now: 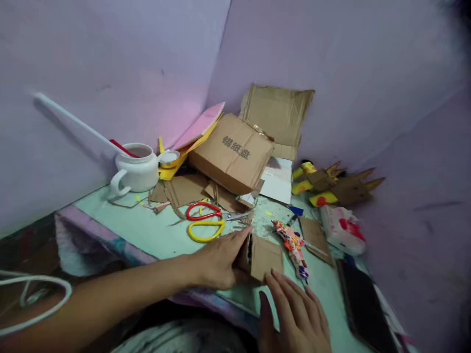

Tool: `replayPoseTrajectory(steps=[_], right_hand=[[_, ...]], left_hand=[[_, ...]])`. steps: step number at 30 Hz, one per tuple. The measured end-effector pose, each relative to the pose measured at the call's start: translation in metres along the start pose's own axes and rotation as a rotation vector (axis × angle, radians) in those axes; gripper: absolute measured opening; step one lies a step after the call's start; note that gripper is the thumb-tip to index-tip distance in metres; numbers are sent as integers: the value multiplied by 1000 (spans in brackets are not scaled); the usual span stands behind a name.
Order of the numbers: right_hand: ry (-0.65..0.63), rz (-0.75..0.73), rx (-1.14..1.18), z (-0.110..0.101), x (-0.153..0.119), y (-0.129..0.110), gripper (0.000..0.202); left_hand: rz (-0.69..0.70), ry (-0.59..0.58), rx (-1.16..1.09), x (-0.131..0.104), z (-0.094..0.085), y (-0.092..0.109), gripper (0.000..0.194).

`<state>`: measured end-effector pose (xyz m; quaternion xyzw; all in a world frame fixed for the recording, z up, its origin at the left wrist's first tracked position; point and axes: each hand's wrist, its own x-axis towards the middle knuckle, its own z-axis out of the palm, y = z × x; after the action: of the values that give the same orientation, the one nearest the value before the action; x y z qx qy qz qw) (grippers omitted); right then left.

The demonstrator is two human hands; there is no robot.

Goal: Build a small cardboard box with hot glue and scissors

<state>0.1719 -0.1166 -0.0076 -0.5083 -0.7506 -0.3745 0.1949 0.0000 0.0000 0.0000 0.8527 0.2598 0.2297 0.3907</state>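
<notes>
A small folded piece of cardboard (268, 256) stands near the table's front edge. My left hand (222, 257) grips its left side, with the thumb along the top and the other fingers partly hidden. From the front right, the fingertips of my right hand (300, 309) touch the lower edge of the cardboard; its fingers are stretched out and the thumb is apart. Beyond my left hand lie scissors (222, 221) with one red and one yellow handle. A glue gun (292, 245) with a colourful pattern rests to the right of the cardboard.
A white mug (136, 169) holding a long white stick stands back left. Cardboard scraps (184, 189) surround a closed carton (231, 152) against the wall. Yellow-and-brown cardboard crafts (342, 186), a tissue pack (343, 230) and a dark phone (364, 304) line the right side.
</notes>
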Motion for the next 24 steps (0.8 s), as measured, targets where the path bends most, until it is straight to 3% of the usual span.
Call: replayPoseTrajectory(steps=[8, 24], right_hand=[[-118, 135, -121, -7, 4, -32, 39], [-114, 232, 59, -2, 1, -38, 51]], left_hand=[[-22, 27, 9, 0, 4, -5, 89], [-22, 30, 4, 2, 3, -6, 87]])
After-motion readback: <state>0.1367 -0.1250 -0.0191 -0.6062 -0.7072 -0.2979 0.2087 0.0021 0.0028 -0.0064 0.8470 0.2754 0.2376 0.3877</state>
